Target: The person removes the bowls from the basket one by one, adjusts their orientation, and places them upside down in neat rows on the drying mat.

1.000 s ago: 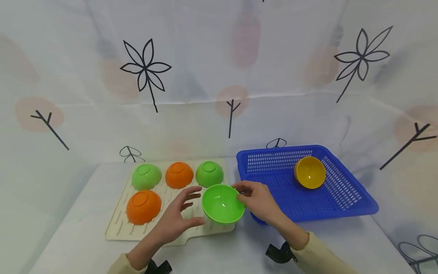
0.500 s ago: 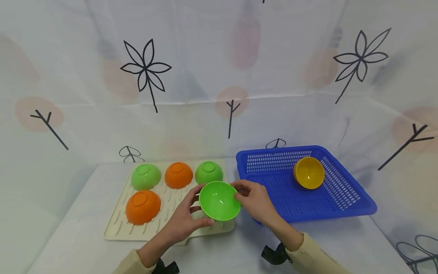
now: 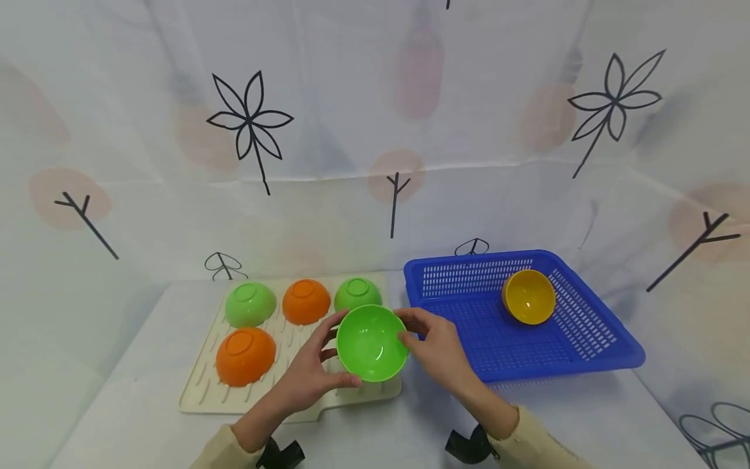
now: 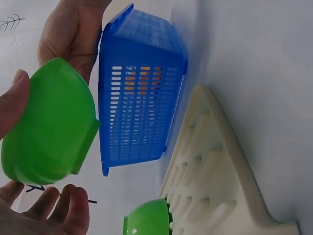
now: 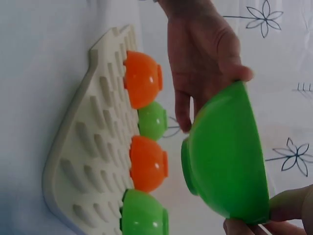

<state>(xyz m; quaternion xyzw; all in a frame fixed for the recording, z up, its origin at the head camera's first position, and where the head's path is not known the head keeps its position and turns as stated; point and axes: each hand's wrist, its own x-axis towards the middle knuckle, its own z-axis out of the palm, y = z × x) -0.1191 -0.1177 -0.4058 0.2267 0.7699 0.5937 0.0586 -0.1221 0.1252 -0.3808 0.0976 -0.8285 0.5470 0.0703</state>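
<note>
A bright green bowl (image 3: 372,343) is held up between both hands over the drying board's front right part, its inside facing me. My right hand (image 3: 435,342) pinches the rim on the right side, thumb inside and fingers behind. On the other side, my left hand (image 3: 313,368) spans the bowl, thumb at the lower edge and fingers at the upper left. In the right wrist view, the left thumb meets the rim of the green bowl (image 5: 225,152), whose foot faces the board. The left wrist view shows the bowl's outer wall (image 4: 54,122) close up.
The cream drying board (image 3: 199,397) carries upside-down bowls: a light green bowl (image 3: 250,305), an orange bowl (image 3: 306,302), a green bowl (image 3: 357,293) and another orange bowl (image 3: 245,357). Right of it stands a blue basket (image 3: 463,326) with a yellow bowl (image 3: 529,298) inside.
My left hand has come in from the left and closed around the bowl's left side. The bowl has shifted slightly left, with the right hand still pinching its rim.
</note>
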